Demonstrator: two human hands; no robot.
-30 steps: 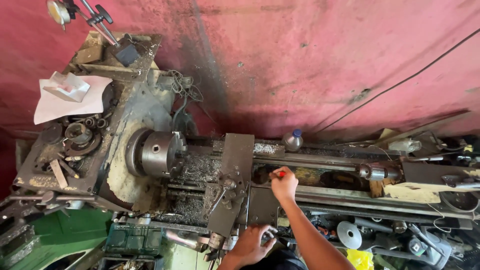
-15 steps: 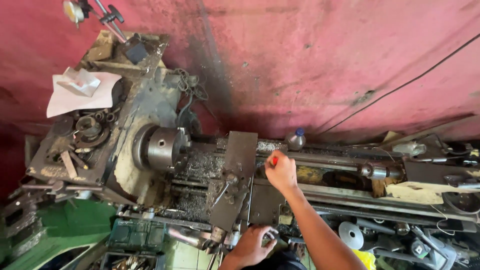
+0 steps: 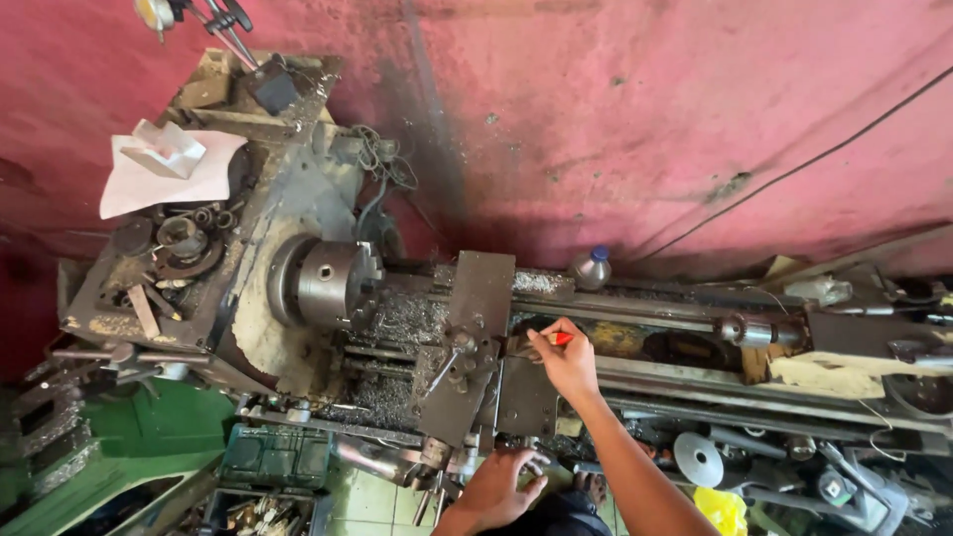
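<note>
While the right hand [image 3: 568, 362] pinches a small red-tipped tool [image 3: 559, 338] against the lathe carriage [image 3: 476, 347], the left hand [image 3: 499, 486] curls closed around a handwheel [image 3: 536, 463] at the front apron. Metal chips [image 3: 397, 323] litter the bed between the carriage and the chuck [image 3: 333, 283] to its left. A small bottle [image 3: 592, 268] stands behind the bed by the red wall [image 3: 645, 119]; the tailstock [image 3: 754, 333] sits well apart to the right.

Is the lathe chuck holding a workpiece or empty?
Empty, it seems: the chuck shows only its bare face and jaws, with nothing sticking out toward the carriage.
</note>
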